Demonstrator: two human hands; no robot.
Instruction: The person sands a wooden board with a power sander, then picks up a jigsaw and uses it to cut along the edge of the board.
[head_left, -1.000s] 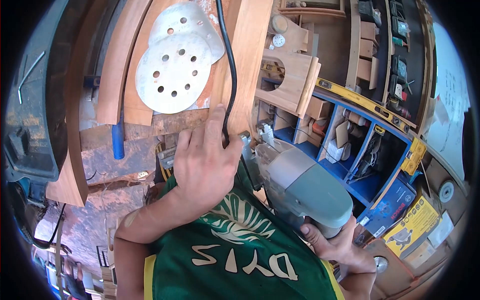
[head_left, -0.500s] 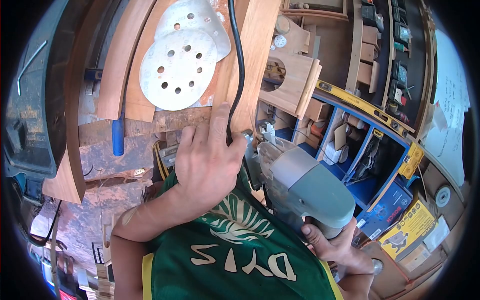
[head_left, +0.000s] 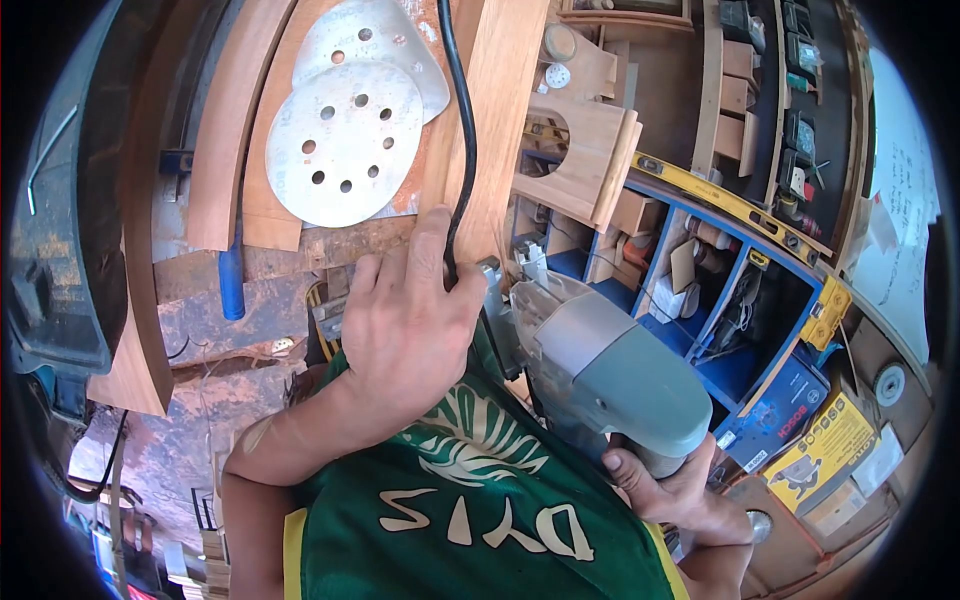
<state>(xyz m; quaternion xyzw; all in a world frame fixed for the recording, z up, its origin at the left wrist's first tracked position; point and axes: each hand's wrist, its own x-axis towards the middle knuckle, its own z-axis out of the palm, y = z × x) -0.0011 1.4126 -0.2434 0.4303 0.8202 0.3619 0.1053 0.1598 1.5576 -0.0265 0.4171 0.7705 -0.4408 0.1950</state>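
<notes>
A green-and-grey jigsaw [head_left: 620, 375] with a clear front cover lies against the front end of a long wooden board [head_left: 505, 130]. My right hand [head_left: 665, 485] is wrapped round the rear of the jigsaw's body, its thumb on top. On the board's near end is my left hand [head_left: 410, 320], index finger stretched along the wood and the other fingers bent over the edge. A black cord [head_left: 465, 130] runs down between its index finger and thumb. The blade's contact with the wood is hidden.
Two white sanding discs [head_left: 345, 145] lie on the bench left of the board, near a blue handle [head_left: 231, 285]. At right stand a blue shelf unit [head_left: 725, 375], a yellow spirit level [head_left: 720, 205] and a cut wooden panel [head_left: 575, 160]. A black case [head_left: 75, 240] is at left.
The view has shifted slightly, so the bench, discs and board sit a little further left. Both hands keep their hold, and the jigsaw has hardly moved.
</notes>
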